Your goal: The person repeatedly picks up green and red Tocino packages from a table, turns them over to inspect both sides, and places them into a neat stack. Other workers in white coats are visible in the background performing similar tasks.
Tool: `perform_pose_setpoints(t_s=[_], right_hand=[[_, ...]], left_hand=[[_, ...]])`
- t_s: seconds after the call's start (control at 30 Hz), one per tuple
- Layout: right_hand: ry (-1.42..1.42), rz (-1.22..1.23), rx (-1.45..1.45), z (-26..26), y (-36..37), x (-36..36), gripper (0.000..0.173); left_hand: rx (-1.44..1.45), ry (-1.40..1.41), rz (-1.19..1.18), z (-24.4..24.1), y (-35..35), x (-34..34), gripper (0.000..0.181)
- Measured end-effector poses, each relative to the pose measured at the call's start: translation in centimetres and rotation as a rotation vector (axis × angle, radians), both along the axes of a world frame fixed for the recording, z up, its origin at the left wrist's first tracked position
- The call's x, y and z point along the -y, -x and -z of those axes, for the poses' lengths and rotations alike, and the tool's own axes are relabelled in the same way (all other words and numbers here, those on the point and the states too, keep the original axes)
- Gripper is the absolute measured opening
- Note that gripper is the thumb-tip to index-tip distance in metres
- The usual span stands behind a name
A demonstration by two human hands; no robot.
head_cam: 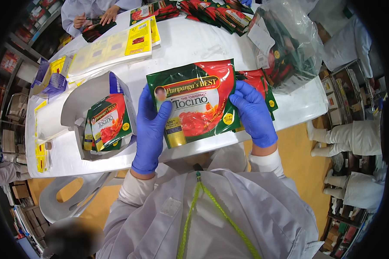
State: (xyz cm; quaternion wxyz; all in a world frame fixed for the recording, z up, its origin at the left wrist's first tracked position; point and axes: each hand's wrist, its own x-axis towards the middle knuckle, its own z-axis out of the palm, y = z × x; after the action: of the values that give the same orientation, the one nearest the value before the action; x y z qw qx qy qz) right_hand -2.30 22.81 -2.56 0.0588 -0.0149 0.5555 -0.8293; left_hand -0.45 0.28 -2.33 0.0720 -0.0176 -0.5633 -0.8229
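Between my two blue-gloved hands I hold up a flat Pampanga's Best tocino pouch, its printed front facing me. My left hand pinches its left edge, thumb on the front. On the right edge, my right hand grips with the thumb also in front. More red and green pouches lie on the table behind my right hand, partly hidden by it. To the left, a grey cardboard box lies tilted with its side cut away, and a few of the same pouches stand inside it.
A clear plastic bag full of pouches sits at the right of the white table. Yellow-printed sheets are stacked at the left. Across the table a person's hands touch dark pouches. A pouch pile lies at the back.
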Motion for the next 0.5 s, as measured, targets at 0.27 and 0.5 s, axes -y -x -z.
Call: perform_pose_setpoints(t_s=[0.27,0.5], right_hand=[[-0.146,0.128,-0.055,-2.0,0.5,1.1,0.021],[-0.223,0.226,-0.060,-2.5,0.7,1.2,0.012]], left_hand=[[0.213,0.076,0.141,0.3,-0.1,1.1,0.021],[0.228,0.134,0.169,0.3,-0.2,1.7,0.020]])
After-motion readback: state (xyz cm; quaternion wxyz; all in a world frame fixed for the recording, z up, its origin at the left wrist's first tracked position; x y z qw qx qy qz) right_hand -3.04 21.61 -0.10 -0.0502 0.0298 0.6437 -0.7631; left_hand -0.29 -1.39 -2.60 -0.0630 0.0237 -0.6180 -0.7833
